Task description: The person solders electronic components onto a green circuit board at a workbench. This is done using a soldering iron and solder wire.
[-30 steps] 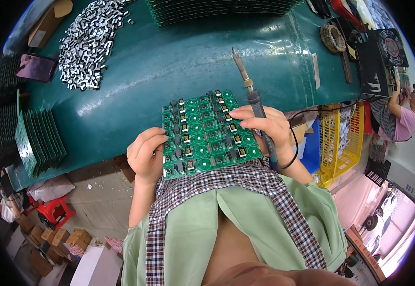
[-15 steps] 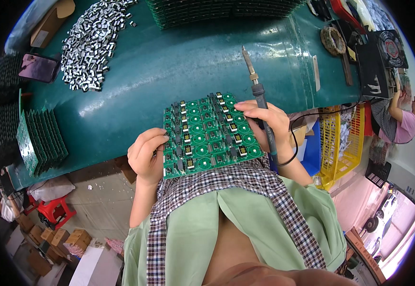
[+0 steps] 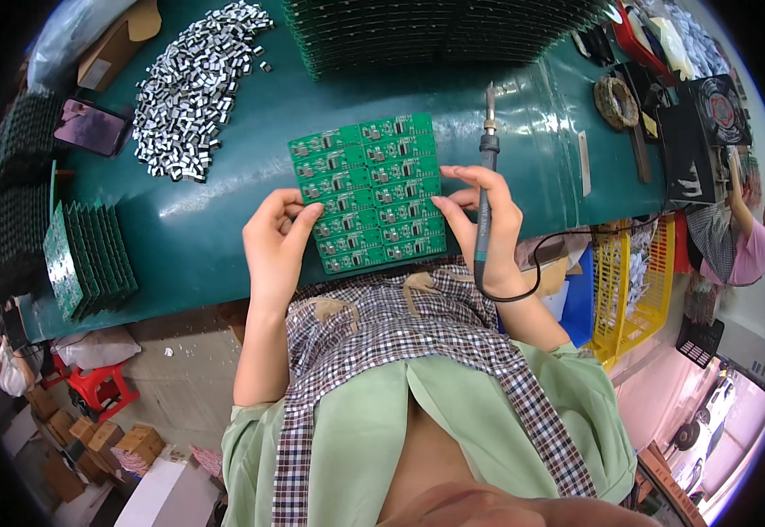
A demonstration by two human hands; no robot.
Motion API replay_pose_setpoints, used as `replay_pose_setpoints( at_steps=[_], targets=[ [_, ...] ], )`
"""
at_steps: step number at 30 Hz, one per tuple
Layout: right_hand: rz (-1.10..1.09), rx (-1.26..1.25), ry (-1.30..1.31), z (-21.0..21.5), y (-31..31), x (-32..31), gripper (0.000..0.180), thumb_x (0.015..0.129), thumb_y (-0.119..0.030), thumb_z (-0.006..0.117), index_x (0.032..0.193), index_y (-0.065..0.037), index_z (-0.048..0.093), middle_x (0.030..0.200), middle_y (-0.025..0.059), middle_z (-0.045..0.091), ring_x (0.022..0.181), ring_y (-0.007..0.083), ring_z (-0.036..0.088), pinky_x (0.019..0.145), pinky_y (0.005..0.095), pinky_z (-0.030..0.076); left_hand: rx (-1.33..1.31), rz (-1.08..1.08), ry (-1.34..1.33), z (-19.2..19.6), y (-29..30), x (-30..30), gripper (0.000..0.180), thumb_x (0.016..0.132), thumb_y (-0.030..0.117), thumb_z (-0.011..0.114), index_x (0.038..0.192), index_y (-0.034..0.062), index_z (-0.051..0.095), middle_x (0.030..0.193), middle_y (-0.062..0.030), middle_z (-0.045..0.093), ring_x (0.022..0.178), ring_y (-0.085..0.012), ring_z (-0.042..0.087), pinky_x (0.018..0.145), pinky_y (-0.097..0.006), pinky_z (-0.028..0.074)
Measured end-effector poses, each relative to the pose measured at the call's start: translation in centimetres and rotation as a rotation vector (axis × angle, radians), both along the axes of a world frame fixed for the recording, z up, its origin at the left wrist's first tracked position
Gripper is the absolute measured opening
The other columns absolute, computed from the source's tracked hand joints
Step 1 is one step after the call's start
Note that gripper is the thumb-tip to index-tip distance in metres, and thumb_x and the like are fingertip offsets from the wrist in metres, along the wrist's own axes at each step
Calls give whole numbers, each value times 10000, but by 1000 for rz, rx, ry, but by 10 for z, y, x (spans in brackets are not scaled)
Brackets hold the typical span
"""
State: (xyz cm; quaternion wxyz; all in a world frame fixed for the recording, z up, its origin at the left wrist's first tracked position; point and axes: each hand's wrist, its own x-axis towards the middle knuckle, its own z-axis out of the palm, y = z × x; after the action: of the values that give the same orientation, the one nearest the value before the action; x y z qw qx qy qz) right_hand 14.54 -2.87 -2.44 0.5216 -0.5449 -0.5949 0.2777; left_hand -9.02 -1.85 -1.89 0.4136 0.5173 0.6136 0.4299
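A green circuit board panel (image 3: 369,193) is held tilted in front of me at the table's near edge, showing rows of small grey components. My left hand (image 3: 279,230) pinches its left edge, thumb on the upper face and fingers curled behind. At the right edge, the thumb and fingertips of my right hand (image 3: 488,215) touch or almost touch the panel. A soldering iron (image 3: 485,189) lies across that same hand, its metal tip pointing away from me and its black cord looping past the wrist.
A heap of small black-and-white parts (image 3: 193,92) lies far left, beside a phone (image 3: 90,126). Upright boards (image 3: 92,259) stand at left, more boards (image 3: 435,35) at the back. At right are a tape roll (image 3: 616,101), a fan unit (image 3: 712,105) and a yellow crate (image 3: 633,290). A person stands farther right.
The panel has been turned over, from the side with displays and round coils to the side with small grey components. It sits farther from my body. The iron has swung more upright.
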Motion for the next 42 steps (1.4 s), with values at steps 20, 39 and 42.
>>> replay_pose_setpoints(
  at_steps=[20, 39, 42],
  targets=[
    [59, -113, 73, 1, -11, 43, 909, 820, -747, 349, 1284, 34, 380, 644, 102, 556, 506, 143, 492, 491, 251, 402, 239, 463, -50, 48, -14, -94, 61, 906, 56, 583, 912, 5, 616, 798, 9, 516, 614, -28, 339, 491, -178, 233],
    [153, 41, -45, 19, 33, 45, 183, 727, -18, 662, 889, 54, 616, 752, 152, 623, 641, 232, 596, 574, 294, 464, 439, -156, 516, 6, 63, 75, 148, 771, 3, 666, 861, 64, 566, 734, -62, 538, 572, -233, 538, 508, -329, 437],
    [144, 19, -21, 18, 32, 41, 154, 731, -5, 652, 872, 49, 628, 723, 151, 637, 599, 228, 609, 543, 289, 471, 294, -158, 564, 8, 60, 78, 131, 776, 16, 662, 857, 59, 567, 733, -61, 538, 589, -230, 553, 509, -324, 442]
  ],
)
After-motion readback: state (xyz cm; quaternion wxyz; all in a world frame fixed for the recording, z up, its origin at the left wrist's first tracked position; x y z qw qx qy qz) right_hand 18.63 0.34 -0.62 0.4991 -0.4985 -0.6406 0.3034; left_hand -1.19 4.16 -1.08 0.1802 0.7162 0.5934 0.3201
